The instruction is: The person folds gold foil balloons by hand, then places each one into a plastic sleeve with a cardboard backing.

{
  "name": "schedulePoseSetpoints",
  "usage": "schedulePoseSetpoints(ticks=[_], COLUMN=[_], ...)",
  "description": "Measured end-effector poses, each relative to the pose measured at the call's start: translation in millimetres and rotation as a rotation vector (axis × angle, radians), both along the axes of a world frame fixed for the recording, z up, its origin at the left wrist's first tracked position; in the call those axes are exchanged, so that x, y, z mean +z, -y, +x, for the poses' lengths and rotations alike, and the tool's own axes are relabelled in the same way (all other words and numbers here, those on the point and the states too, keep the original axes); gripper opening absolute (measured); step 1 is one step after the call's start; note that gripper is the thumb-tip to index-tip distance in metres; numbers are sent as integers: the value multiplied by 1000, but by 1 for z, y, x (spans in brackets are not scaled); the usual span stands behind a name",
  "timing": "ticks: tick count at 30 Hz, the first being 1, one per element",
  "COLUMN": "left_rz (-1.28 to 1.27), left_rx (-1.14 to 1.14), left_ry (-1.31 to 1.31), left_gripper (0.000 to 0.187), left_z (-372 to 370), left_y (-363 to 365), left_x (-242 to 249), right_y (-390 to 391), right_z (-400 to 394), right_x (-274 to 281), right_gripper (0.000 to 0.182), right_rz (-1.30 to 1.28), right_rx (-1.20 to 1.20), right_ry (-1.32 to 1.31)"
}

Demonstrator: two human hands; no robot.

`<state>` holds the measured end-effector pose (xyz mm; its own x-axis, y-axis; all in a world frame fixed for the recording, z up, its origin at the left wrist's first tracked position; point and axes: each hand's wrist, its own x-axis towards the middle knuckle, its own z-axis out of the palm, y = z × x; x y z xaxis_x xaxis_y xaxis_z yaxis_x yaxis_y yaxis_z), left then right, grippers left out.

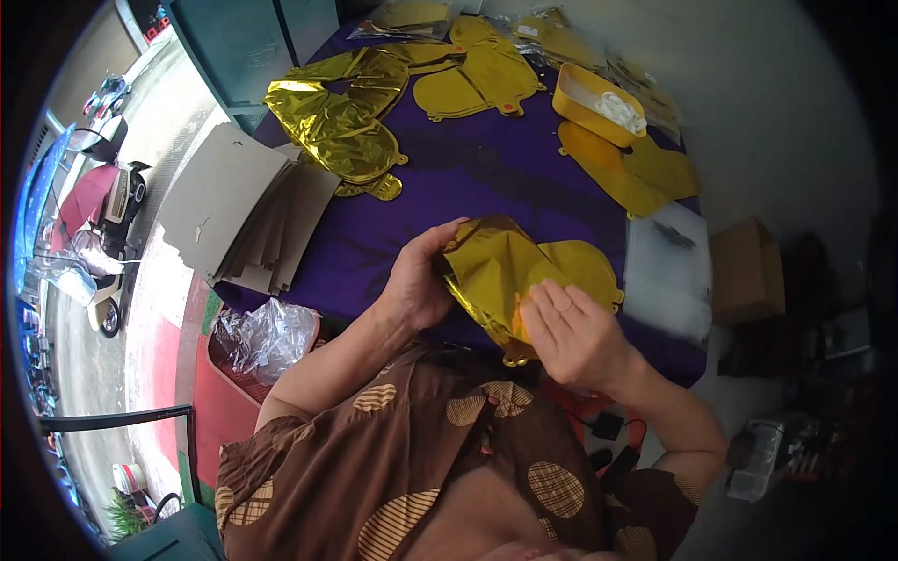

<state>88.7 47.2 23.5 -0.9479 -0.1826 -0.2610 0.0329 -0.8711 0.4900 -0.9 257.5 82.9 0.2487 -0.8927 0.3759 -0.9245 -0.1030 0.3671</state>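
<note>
A flat gold foil balloon (505, 257) with small tabs along its edge is raised at the near side of the table, its left part bent up. My left hand (421, 276) grips that bent side, thumb along the top edge and the other fingers hidden beneath. On the right, my right hand (572, 332) is closed against the foil's near edge, fingers held together and a ring on one of them. A small patch of orange shows at its fingertips; I cannot tell what it is.
A purple cloth (468, 168) covers the table. Farther back lie more gold foil balloons (477, 79) and a yellow tub (585, 112) with white pieces. Grey cardboard sheets (224, 201) lean at the left, above a red bin (224, 360) holding clear plastic. A clear plastic sheet (669, 271) lies right.
</note>
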Motion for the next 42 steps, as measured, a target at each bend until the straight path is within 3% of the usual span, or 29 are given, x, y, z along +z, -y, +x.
schedulePoseSetpoints(ticks=[3, 8, 13, 19, 22, 25, 28, 31, 34, 37, 40, 42], left_rz=[34, 86, 121, 148, -21, -337, -765, -761, -562, -308, -241, -205], left_rx=[-31, 1, 61, 40, 29, 10, 83, 71, 96, 67, 23, -4], left_ry=[3, -52, -60, -165, -73, -78, 82, 53, 1, 41, 57, 22], left_gripper=[52, 76, 99, 88, 73, 47, 34, 30, 25, 25, 33, 34], left_z=[-1, -7, -6, -2, -2, -4, -7, -14, -18, -17, -15, -15], left_y=[0, 2, 5, 3, 7, 19, 21, 23, 16, 10, 10, 15], left_x=[0, 1, 4, 8, 7, -2, 10, 8, 4, 11, 11, 3], right_y=[-1, 10, 27, 78, 107, 127, 143, 157, 173, 169, 148, 132], right_z=[6, -8, -41, -94, -116, -122, -117, -117, -119, -116, -130, -133], right_x=[-9, -9, 37, 93, 111, 122, 131, 129, 112, 100, 95, 81], right_gripper=[25, 23, 14, 10, 18, 23, 23, 28, 28, 46, 61, 48], right_rz=[-1, -41, 68, 122, 161, 210, 251, 198, -187, -450, -328, -365], right_rx=[4, 67, 16, -143, -164, -95, -76, -58, 189, 91, -185, -164], right_ry=[95, 303, 512, 507, 431, 461, 428, 304, 120, 76, 61, 350])
